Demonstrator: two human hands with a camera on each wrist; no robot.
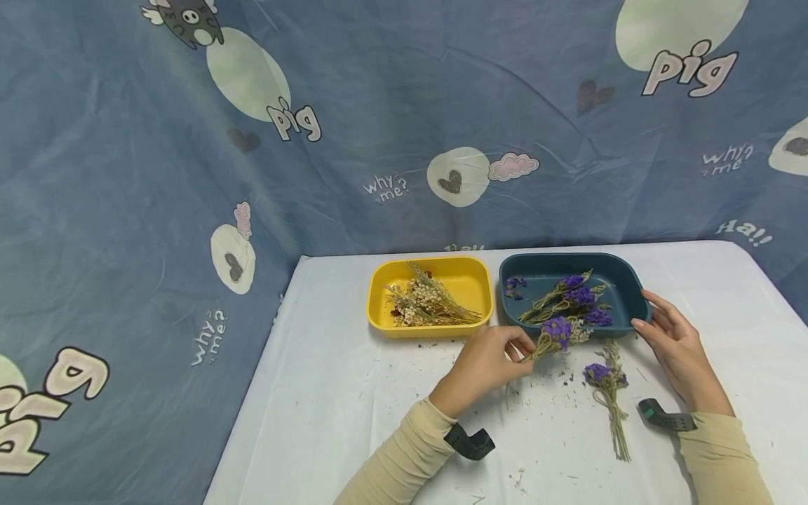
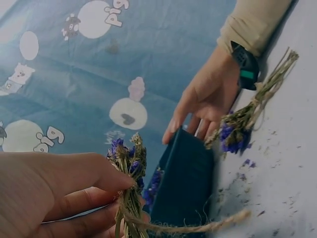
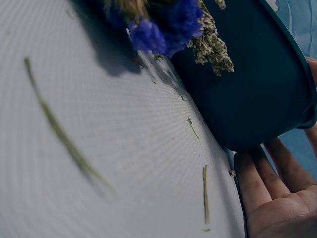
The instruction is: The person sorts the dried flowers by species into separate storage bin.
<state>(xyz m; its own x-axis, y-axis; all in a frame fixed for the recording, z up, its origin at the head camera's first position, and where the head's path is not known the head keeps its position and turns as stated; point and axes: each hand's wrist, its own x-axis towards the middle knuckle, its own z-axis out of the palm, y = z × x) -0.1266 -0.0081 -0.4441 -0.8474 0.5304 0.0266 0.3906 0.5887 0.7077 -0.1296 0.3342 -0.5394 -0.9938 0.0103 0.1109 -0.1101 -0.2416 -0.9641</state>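
Observation:
My left hand point(image 1: 489, 361) pinches the tied stems of a small dried flower bunch point(image 1: 558, 333) with purple heads, held at the front rim of the dark teal tray point(image 1: 568, 261). In the left wrist view the thumb presses on the stems of this bunch point(image 2: 130, 198), and a loose twine end sticks out below. My right hand point(image 1: 678, 344) grips the right end of the tray, thumb at the front corner and fingers on the far side. Inside the tray lie several purple dried flower bunches point(image 1: 577, 298). Another tied bunch point(image 1: 611, 400) rests on the table between my hands.
Left of the teal tray stands a yellow tray point(image 1: 377, 294) holding whitish dried flower bunches point(image 1: 429, 298). Petal crumbs and short stem bits point(image 3: 205, 193) are scattered over the white tablecloth point(image 1: 315, 393). A blue printed curtain point(image 1: 391, 126) hangs behind the table.

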